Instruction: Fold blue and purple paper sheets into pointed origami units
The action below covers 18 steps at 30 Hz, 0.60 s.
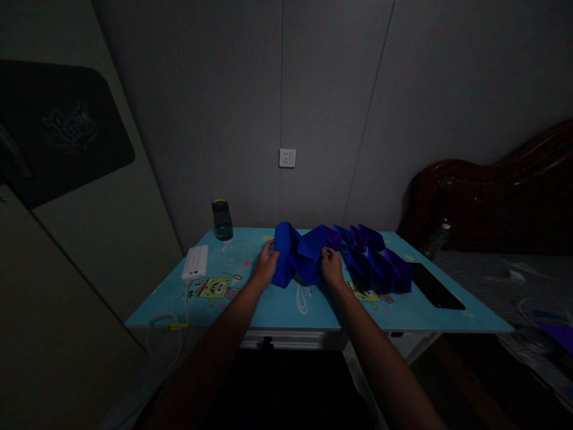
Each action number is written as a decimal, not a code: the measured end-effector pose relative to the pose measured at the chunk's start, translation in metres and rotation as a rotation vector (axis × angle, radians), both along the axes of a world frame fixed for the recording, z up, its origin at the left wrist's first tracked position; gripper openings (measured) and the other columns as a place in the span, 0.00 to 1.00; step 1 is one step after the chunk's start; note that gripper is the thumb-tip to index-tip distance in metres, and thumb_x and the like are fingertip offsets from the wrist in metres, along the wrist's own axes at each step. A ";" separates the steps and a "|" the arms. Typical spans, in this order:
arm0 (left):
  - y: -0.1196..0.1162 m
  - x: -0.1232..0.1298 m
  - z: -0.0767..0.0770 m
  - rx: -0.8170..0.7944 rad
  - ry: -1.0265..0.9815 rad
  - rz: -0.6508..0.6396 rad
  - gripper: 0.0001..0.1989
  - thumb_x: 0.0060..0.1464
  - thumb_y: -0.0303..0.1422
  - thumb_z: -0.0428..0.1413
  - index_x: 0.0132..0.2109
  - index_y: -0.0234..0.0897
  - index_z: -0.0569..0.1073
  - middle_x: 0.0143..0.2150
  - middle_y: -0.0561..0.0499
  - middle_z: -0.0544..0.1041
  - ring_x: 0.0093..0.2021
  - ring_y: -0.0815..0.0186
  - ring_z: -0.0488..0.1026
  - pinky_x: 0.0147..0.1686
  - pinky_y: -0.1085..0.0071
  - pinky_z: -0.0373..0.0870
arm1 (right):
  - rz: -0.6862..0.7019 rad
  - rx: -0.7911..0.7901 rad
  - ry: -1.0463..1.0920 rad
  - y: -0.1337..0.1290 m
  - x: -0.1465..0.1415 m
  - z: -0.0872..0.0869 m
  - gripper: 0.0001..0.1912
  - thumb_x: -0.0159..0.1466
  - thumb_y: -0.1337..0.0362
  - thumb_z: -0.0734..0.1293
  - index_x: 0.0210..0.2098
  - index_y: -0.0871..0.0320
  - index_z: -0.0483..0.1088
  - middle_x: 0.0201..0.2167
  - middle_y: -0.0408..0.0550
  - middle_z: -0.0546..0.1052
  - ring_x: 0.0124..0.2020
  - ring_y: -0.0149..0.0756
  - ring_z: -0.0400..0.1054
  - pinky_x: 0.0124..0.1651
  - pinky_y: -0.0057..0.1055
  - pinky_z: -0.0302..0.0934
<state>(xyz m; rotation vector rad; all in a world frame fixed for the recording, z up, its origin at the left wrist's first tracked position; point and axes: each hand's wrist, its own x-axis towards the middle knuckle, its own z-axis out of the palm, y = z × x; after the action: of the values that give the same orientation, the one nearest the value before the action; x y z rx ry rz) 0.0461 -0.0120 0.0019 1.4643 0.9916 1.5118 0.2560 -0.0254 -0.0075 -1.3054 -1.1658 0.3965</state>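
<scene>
A blue folded paper piece (pixel 298 254), creased in the middle with two flaring sides, is held upright above the table between my hands. My left hand (pixel 267 263) grips its left edge, thumb in front and fingers mostly behind. At its right edge my right hand (pixel 332 267) pinches the paper with bent fingers. Just right of that hand, several blue and purple folded paper pieces (pixel 378 269) stand in rows on the table, partly overlapping one another.
The light-blue cartoon-printed table (pixel 273 310) stands against a grey wall. On its left are a dark water bottle (pixel 222 221) and a white power bank (pixel 196 263) with a cable hanging over the front edge. A black tablet-like slab (pixel 435 286) lies at the right.
</scene>
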 end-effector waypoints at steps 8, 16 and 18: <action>0.014 -0.006 -0.004 -0.061 -0.200 0.072 0.16 0.55 0.39 0.56 0.47 0.36 0.72 0.41 0.45 0.80 0.43 0.61 0.78 0.45 0.64 0.73 | 0.091 -0.093 0.234 0.010 0.008 -0.008 0.19 0.54 0.49 0.65 0.30 0.60 0.74 0.21 0.46 0.76 0.27 0.39 0.70 0.32 0.33 0.65; 0.030 -0.028 -0.009 -0.075 -0.310 0.270 0.12 0.60 0.35 0.49 0.48 0.36 0.69 0.46 0.46 0.78 0.44 0.64 0.77 0.46 0.66 0.72 | 0.099 -0.116 0.486 0.007 0.020 0.002 0.20 0.58 0.48 0.63 0.35 0.60 0.73 0.20 0.45 0.75 0.22 0.38 0.69 0.28 0.33 0.65; 0.032 -0.031 -0.009 -0.068 -0.296 0.292 0.13 0.60 0.36 0.48 0.48 0.37 0.69 0.46 0.46 0.78 0.43 0.64 0.77 0.46 0.66 0.72 | 0.108 -0.121 0.522 0.006 0.020 0.004 0.21 0.59 0.48 0.64 0.37 0.61 0.73 0.21 0.46 0.76 0.23 0.38 0.70 0.28 0.32 0.65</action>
<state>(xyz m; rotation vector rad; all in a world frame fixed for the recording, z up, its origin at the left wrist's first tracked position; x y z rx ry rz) 0.0147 0.0199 -0.0071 1.0410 1.0950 1.8205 0.2757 -0.0189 -0.0033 -1.1481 -0.7795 0.8423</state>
